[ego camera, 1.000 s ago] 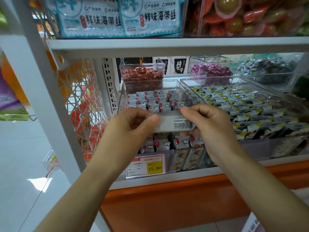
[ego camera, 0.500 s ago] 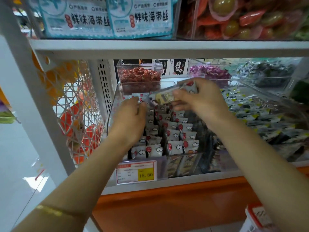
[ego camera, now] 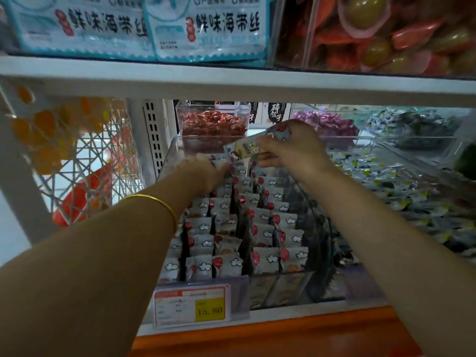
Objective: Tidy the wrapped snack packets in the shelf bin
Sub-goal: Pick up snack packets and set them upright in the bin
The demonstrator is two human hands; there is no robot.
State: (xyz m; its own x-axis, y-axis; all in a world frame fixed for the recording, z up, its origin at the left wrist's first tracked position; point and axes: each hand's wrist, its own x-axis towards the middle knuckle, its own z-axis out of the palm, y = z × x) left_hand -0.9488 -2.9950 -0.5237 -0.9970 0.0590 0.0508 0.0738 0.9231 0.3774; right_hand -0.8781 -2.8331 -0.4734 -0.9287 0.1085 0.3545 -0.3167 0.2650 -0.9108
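— Silver-grey wrappers pinched in the right hand (ego camera: 296,148)! That's a small bundle of snack packets (ego camera: 247,149), clamped between thumb and fingers and held over the far end of the clear bin (ego camera: 170,155).

— Why up there?

— I'd say it keeps them out of the way while the left hand (ego camera: 206,173) works the back row. Its fingertips are down among the wrappers there. Gripping or just pushing, I can't tell.

— And the bin itself?

— It's packed with upright rows of packets (ego camera: 260,235), red dots and white clouds facing front, neat down towards the price tag (ego camera: 192,306). The bundle probably belongs at the back. Next door, yellow-cornered packets (ego camera: 386,181) lie jumbled in their own bin. Behind sits a tub of red sweets (ego camera: 211,124).
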